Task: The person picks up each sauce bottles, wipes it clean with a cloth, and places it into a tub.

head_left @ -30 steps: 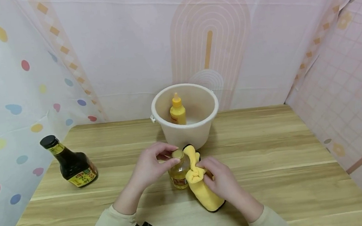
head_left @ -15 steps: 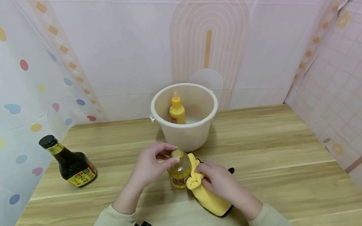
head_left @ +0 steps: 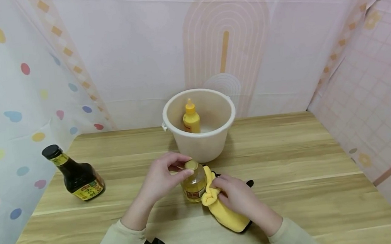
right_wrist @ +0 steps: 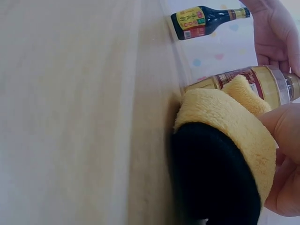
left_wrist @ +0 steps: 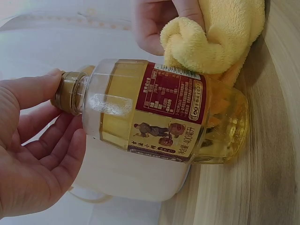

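A clear bottle of yellow cooking oil with a dark red label and gold cap stands upright on the table, just in front of the bucket. My left hand pinches its cap between thumb and fingers. On the bottle's right side, my right hand grips a fluffy yellow cloth with black edging. The cloth is bunched up and touches the bottle's side; its lower part hangs down to the table. Part of the cloth is hidden behind the right hand.
A white bucket stands behind the oil bottle, with a yellow squeeze bottle inside. To the left on the wooden table is a dark sauce bottle with a black cap. Patterned curtains enclose the back and sides.
My right hand has shifted slightly with the cloth, whose lower end has swung a little to the right and nearer. My left hand and the oil bottle stay in place.
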